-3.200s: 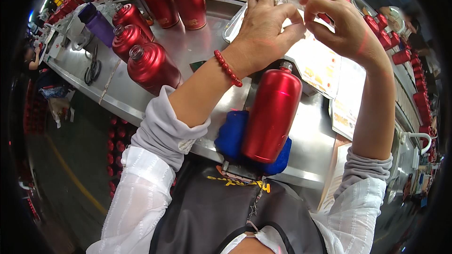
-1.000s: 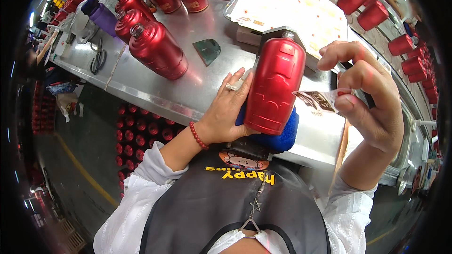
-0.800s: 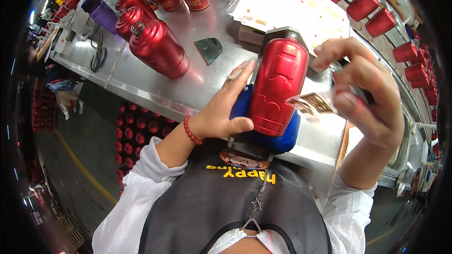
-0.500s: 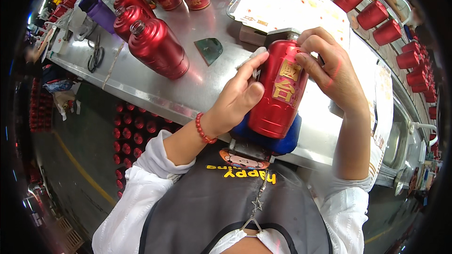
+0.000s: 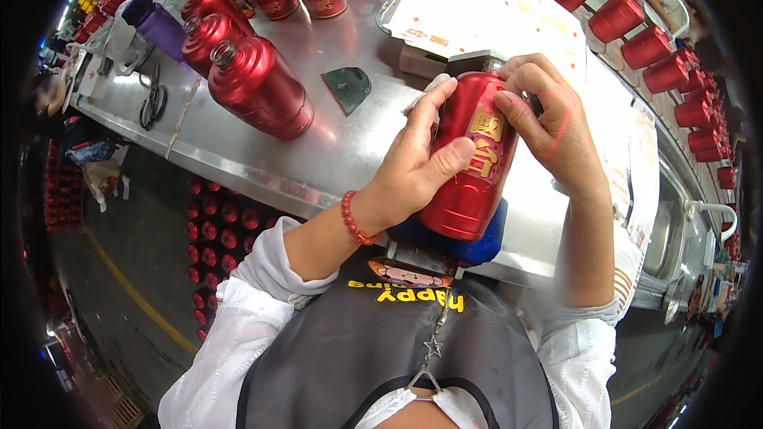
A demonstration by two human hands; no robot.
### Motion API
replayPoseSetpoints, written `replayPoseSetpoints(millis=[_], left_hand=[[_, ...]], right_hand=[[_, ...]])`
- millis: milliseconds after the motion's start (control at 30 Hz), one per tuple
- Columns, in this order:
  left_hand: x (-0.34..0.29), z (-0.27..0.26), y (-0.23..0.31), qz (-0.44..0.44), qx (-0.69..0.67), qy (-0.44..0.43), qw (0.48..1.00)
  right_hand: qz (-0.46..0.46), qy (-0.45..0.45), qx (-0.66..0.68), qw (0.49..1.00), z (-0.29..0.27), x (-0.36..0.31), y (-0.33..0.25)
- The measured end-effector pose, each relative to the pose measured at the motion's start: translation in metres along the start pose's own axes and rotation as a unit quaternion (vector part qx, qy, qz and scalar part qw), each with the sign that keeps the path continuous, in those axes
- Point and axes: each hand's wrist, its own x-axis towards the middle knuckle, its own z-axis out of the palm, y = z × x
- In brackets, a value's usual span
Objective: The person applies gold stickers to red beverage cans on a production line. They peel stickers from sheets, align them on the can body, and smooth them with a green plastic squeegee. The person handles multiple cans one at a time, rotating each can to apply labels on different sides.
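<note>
A glossy red bottle (image 5: 459,205) with a gold-lettered label (image 5: 486,141) lies tilted over a blue pad (image 5: 482,248), its neck pointing away from me. My left hand (image 5: 417,157) grips the bottle's left side, with its thumb across the lower part of the label. Something white, perhaps a cloth or wrap (image 5: 430,94), shows by the left fingertips. At the upper right of the bottle my right hand (image 5: 548,115) is closed, its thumb against the top of the label and its bent fingers beside the neck. Anything pinched between those fingers is hidden.
On the metal table, several red bottles (image 5: 258,91) stand at the left, near a purple bottle (image 5: 159,28) and black scissors (image 5: 153,99). A dark green plate (image 5: 347,89) lies mid-table. Printed white sheets (image 5: 493,8) lie behind. More red bottles (image 5: 617,17) line the right, others the floor (image 5: 229,213).
My left thumb has come down from beside the bottle onto the label. My right hand stays at the upper right of the bottle. The view has shifted slightly.
</note>
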Motion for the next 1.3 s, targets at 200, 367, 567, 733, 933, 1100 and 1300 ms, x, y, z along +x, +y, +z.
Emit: replayPoseSetpoints(millis=[200,367,567,733,933,1100,1300], left_hand=[[0.002,-0.005,0.002,0.013,0.056,-0.033,0.998],[0.002,0.000,-0.003,0.034,0.051,-0.016,0.998],[0.001,0.001,0.001,0.027,0.041,-0.019,0.999],[0.001,0.000,0.000,0.026,0.033,-0.029,0.999],[0.000,-0.003,0.000,0.011,0.052,-0.031,0.998],[0.001,-0.001,0.004,0.011,0.049,-0.032,0.998],[0.001,-0.008,0.003,-0.007,0.054,-0.042,0.998]], right_hand=[[0.003,-0.008,0.008,1.000,-0.001,-0.001,0.004],[0.012,-0.018,0.016,1.000,-0.003,-0.001,0.003],[0.039,-0.047,0.018,0.998,-0.007,-0.001,0.001],[0.007,-0.017,0.015,1.000,-0.003,-0.002,0.005],[0.004,-0.008,0.017,1.000,-0.001,-0.002,0.004],[0.051,-0.002,0.014,0.999,-0.003,-0.002,-0.001],[0.181,0.048,0.061,0.980,0.002,-0.034,-0.007]])
